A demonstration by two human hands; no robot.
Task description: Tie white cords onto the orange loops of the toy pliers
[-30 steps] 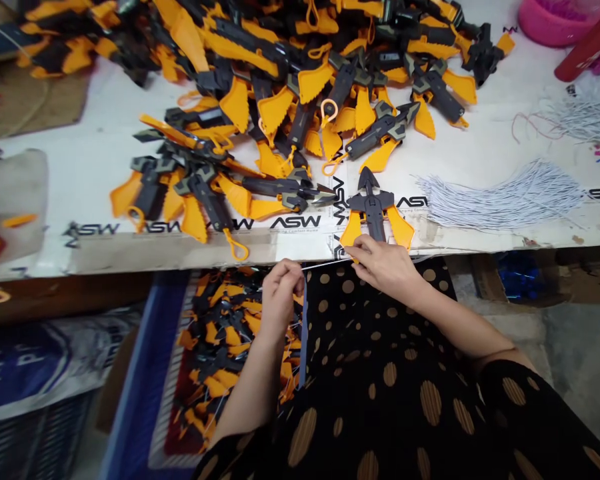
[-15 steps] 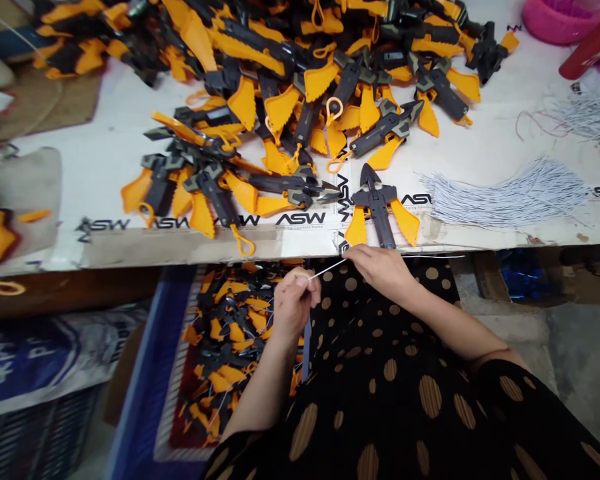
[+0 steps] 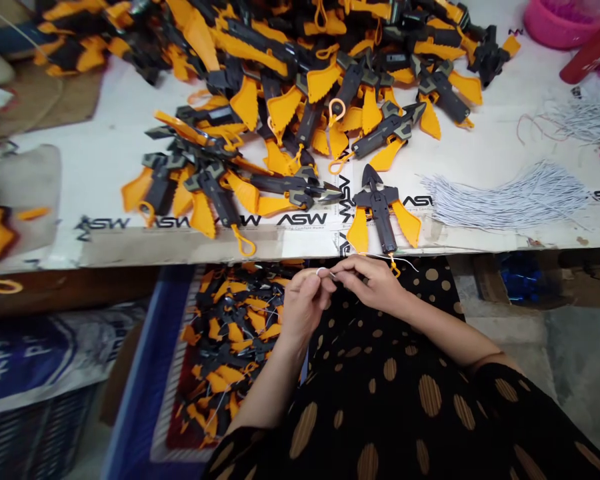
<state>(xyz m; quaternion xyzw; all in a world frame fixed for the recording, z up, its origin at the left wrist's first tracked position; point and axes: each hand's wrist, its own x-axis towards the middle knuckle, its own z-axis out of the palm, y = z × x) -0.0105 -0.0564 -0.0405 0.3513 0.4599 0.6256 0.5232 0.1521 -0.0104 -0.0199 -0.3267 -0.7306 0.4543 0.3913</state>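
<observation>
My left hand (image 3: 306, 300) and my right hand (image 3: 375, 283) meet just below the table's front edge, fingertips nearly touching. Both are closed in a pinch on one thin white string (image 3: 409, 260). It curls in a small bend at my left fingers, and its free end trails out past my right hand. Just beyond, a black plastic toy (image 3: 381, 217) with two orange wings lies on the table, pointed tip away from me. Its small orange loop (image 3: 395, 269) hangs over the edge beside my right hand. Whether the string passes through that loop I cannot tell.
Similar black and orange toys (image 3: 285, 100) lie heaped across the table's back and left. A bundle of white strings (image 3: 505, 197) lies at the right. Below the table, a blue crate (image 3: 145, 373) holds many more toys. A pink bowl (image 3: 545, 30) stands at the far right.
My hands have come together; the string stretched straight between them is now a short, bent piece. My right hand has dropped slightly, uncovering the toy's orange loop.
</observation>
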